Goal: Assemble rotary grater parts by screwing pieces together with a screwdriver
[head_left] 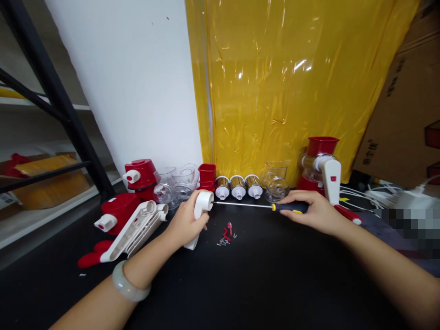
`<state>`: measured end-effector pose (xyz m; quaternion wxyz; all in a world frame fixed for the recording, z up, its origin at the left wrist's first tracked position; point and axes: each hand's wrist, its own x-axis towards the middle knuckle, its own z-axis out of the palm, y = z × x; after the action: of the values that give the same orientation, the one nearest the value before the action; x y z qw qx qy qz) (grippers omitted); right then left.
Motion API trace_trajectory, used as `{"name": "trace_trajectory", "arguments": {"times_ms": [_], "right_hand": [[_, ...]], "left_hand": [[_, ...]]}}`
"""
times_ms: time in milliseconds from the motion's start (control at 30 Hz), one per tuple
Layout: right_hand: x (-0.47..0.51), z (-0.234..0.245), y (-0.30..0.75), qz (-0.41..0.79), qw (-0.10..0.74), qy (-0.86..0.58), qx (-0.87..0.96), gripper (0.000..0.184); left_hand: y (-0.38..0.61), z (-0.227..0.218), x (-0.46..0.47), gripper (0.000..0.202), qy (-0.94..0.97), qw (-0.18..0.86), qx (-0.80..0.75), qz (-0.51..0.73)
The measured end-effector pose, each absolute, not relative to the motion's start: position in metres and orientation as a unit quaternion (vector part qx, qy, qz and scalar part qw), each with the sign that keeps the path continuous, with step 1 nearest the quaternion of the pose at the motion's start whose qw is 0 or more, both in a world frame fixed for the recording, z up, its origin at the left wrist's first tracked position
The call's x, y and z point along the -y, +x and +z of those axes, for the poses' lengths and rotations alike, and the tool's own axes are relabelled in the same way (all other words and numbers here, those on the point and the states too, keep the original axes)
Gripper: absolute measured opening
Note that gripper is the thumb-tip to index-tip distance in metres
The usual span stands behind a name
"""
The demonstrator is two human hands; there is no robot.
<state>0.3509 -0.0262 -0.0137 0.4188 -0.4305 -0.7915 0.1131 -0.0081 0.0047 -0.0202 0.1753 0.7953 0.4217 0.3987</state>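
Note:
My left hand [188,220] is closed around a white plastic handle part [204,201] and holds it up off the black table. In my right hand [311,208] is a screwdriver [290,207] with a dark blue and yellow grip. Its long thin shaft points left, and the tip meets the round end of the white part; whether it sits in a screw is too small to tell. Below, between the hands, lie several small screws [223,242] and small red plastic pieces [227,233].
White crank handles with red grips [132,231] and red grater bodies [120,211] lie left. Along the back stand clear plastic housings [175,183], a red hopper [206,176] and metal grating drums [238,187]. An assembled red-and-white grater [321,165] stands right, near white cables [364,195].

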Motion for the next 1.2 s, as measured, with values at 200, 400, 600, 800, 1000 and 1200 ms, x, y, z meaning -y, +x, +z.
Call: {"name": "trace_trajectory", "arguments": {"times_ms": [200,400,600,800,1000,1200], "right_hand": [[0.0261,-0.0135,0.3513,0.115,0.412,-0.430,0.795,0.019],[0.0261,-0.0139,0.3511,0.119,0.410,-0.437,0.792,0.020],[0.0266,-0.0137,0.3510,0.134,0.412,-0.443,0.785,0.024],[0.0238,-0.0162,0.3540,0.162,0.403,-0.461,0.774,0.029],[0.0213,-0.0181,0.3563,0.182,0.385,-0.483,0.765,0.031],[0.0222,-0.0195,0.3522,0.161,0.397,-0.462,0.777,0.027]], "left_hand": [[-0.0082,-0.0219,-0.0059,0.047,0.793,0.173,-0.426,0.401],[-0.0077,-0.0223,-0.0060,0.048,0.794,0.176,-0.424,0.399],[-0.0072,-0.0213,-0.0047,0.049,0.792,0.174,-0.435,0.391],[-0.0083,-0.0165,-0.0023,0.047,0.812,0.122,-0.444,0.358],[-0.0089,-0.0149,-0.0016,0.047,0.824,0.102,-0.441,0.342],[-0.0086,-0.0207,-0.0049,0.045,0.811,0.144,-0.447,0.349]]}}
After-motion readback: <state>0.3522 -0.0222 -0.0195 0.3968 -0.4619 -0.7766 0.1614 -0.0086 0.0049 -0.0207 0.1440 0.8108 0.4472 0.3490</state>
